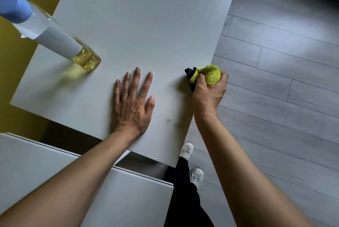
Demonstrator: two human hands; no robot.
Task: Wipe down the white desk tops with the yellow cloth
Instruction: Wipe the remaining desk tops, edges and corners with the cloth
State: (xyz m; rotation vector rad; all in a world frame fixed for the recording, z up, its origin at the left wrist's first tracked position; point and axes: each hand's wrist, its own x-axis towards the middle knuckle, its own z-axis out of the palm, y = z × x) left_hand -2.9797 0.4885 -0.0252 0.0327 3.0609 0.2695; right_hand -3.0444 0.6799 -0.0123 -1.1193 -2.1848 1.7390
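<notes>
— Cloth (211, 75), the yellow one: where is it sitting?
— At the right edge of the white tabletop (146, 25), bunched up; the right hand (209, 93) is squeezing it in a closed grip.
— And the left hand (133, 102)?
— Lying flat on the tabletop, fingers spread. A spray bottle (55, 38) is standing near the left edge.

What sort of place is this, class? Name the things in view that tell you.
Probably an office or study room, though that is a guess. Two plain white desks stand close together on a grey plank floor by a yellow wall. A spray bottle and a bunched cloth suggest cleaning.
</notes>
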